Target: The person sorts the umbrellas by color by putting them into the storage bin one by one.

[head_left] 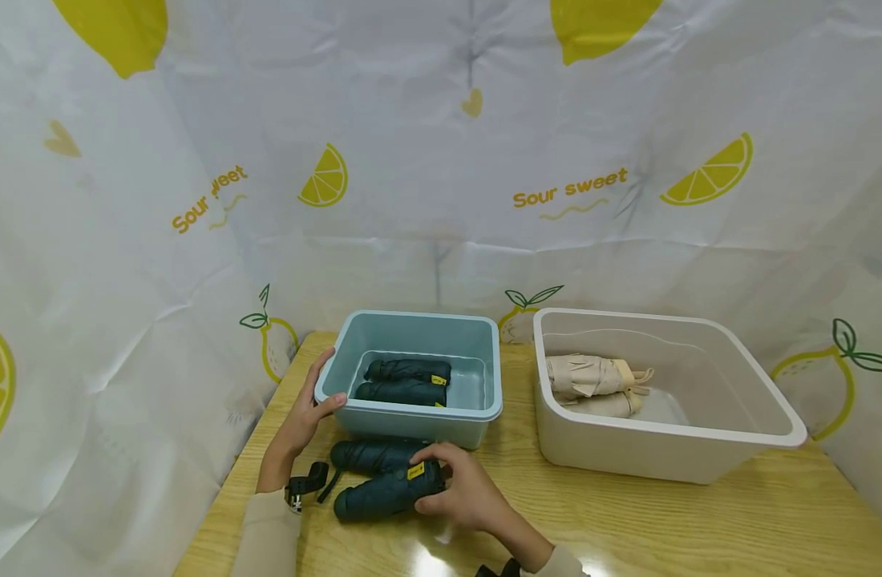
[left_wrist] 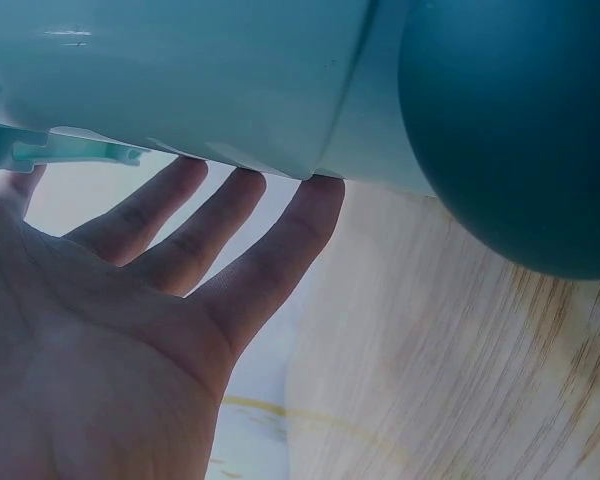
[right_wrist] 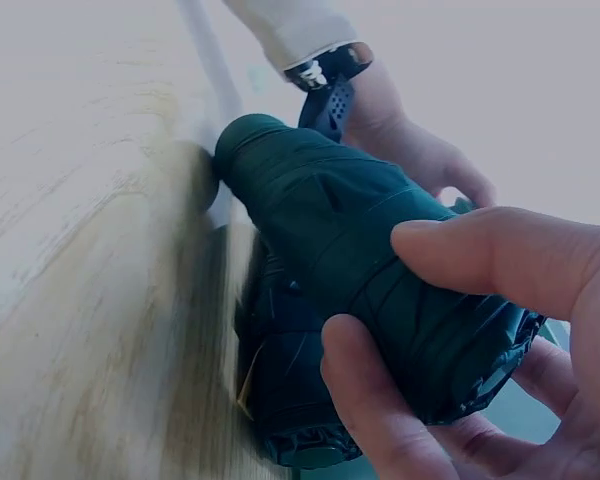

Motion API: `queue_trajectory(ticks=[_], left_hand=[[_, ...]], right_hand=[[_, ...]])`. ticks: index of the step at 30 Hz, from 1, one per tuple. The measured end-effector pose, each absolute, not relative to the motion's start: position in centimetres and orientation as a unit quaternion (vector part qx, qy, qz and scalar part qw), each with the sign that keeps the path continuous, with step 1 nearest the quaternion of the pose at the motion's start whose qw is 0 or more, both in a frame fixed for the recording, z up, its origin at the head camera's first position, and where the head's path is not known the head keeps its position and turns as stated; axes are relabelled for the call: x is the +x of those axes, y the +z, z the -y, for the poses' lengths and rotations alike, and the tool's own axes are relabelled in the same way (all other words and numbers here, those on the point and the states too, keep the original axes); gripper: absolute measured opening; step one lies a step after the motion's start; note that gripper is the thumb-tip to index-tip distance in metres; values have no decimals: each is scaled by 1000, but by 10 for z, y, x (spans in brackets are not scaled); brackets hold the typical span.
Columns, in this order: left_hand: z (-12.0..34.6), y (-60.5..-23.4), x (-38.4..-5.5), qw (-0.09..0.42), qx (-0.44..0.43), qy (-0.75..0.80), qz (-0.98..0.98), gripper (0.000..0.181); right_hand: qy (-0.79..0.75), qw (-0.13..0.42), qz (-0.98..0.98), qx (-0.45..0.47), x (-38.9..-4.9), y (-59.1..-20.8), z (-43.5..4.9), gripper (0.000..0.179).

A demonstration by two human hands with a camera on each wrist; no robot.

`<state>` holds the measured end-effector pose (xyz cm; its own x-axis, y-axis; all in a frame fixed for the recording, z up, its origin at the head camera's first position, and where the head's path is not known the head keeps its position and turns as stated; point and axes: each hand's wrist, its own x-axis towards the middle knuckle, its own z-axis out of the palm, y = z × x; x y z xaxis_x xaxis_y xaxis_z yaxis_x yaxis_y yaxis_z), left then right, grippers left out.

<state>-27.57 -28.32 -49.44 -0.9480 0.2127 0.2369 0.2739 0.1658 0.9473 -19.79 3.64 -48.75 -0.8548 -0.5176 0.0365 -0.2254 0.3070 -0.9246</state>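
Observation:
Across the front left corner of a light blue plastic bin (head_left: 412,418), my left hand (head_left: 305,413) holds the rim with thumb and fingers. Its straight fingers (left_wrist: 270,255) touch the bin's outer wall (left_wrist: 200,80) in the left wrist view. My right hand (head_left: 466,490) grips one end of a folded dark green umbrella (head_left: 383,493) with a yellow label, thumb and fingers on opposite sides. The right wrist view shows this umbrella (right_wrist: 330,220) slanting over a second dark green umbrella (right_wrist: 290,370). That second umbrella (head_left: 369,455) lies just in front of the bin.
Inside the blue bin lie two more dark green folded umbrellas (head_left: 405,391). A larger off-white bin (head_left: 643,453) stands to the right, with beige folded umbrellas (head_left: 585,375) at its left side. Both bins rest on a wooden table (head_left: 592,513), before a lemon-print curtain (head_left: 426,192).

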Motion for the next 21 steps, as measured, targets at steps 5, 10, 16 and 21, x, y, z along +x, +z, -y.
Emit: queue_trajectory(ticks=[5,10,16,21], left_hand=[[283,-495,-276,26,-159,-625,764,82],[283,-495,-275,28,-158,-625,764,82],[283,-494,-275,30,-158,-623,766,82],[282,-493,-276,32,-158,-621,767,82]], right_hand=[[-561,159,-779,-231,-198,-483,-40,46],[-581,172,-764,-222,-198,-478,-42,47],[-610,191,-741,-207,-199,-473,-45,48],[-618,189,-734,-208,-199,-469,-48,48]])
